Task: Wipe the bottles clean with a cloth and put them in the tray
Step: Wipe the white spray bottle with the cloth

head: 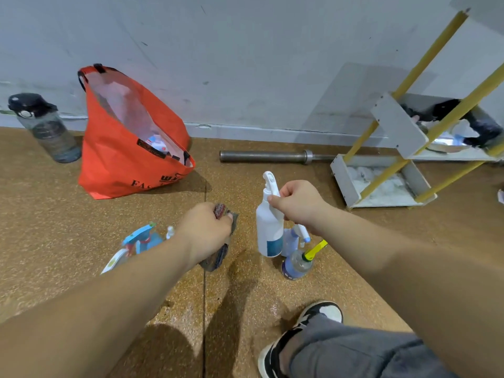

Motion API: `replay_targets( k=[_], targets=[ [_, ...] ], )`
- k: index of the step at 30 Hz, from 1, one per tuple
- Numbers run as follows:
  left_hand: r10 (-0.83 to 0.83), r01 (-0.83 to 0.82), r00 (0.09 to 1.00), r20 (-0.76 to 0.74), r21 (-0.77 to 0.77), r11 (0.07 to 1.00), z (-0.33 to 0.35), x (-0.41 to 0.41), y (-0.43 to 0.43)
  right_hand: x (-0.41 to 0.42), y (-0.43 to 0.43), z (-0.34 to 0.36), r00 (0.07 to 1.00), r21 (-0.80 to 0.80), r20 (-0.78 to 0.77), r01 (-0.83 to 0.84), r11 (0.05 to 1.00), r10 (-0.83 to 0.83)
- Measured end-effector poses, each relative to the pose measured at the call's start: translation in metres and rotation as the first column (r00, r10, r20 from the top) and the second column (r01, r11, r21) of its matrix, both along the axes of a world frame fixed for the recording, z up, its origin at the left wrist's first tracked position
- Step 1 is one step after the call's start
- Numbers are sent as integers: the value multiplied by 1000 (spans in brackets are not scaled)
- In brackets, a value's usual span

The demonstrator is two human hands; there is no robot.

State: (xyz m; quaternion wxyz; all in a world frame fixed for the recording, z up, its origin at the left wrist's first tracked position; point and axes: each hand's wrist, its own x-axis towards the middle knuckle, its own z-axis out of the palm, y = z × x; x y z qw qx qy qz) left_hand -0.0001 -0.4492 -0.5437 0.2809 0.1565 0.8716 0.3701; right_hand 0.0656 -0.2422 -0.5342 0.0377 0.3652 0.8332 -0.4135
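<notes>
My right hand (297, 201) grips the neck of a white spray bottle (268, 230), held upright just above the brown floor. My left hand (206, 227) holds a dark bunched cloth (216, 257), a short way left of that bottle. Two more bottles stand under my right wrist: a pale blue one (289, 241) and a clear round one with a yellow trigger (297, 264). A blue spray bottle (141, 240) lies on the floor behind my left forearm, partly hidden. The white tray (346, 181) of a tilted rack stands at the right.
An open orange bag (131, 148) leans by the wall at the back left, with a dark water bottle (46, 129) beside it. A metal bar (267, 156) lies along the wall. The rack has yellow legs (433, 53). My shoe (316, 317) and knee are at the bottom right.
</notes>
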Motion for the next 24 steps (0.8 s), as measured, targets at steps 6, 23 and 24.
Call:
replay_targets(
  k=[6, 23, 24],
  targets=[
    [-60, 61, 998, 33, -19, 998, -44, -13, 52, -32, 58, -51, 980, 218, 147, -161, 963, 131],
    [59, -72, 965, 255, 43, 996, -115, -11, 98, -8, 116, -157, 904, 358, 408, -28, 933, -130],
    [61, -78, 962, 267, 52, 996, -114, -10, 96, -5, 117, -156, 892, 365, 427, -18, 931, -150]
  ],
)
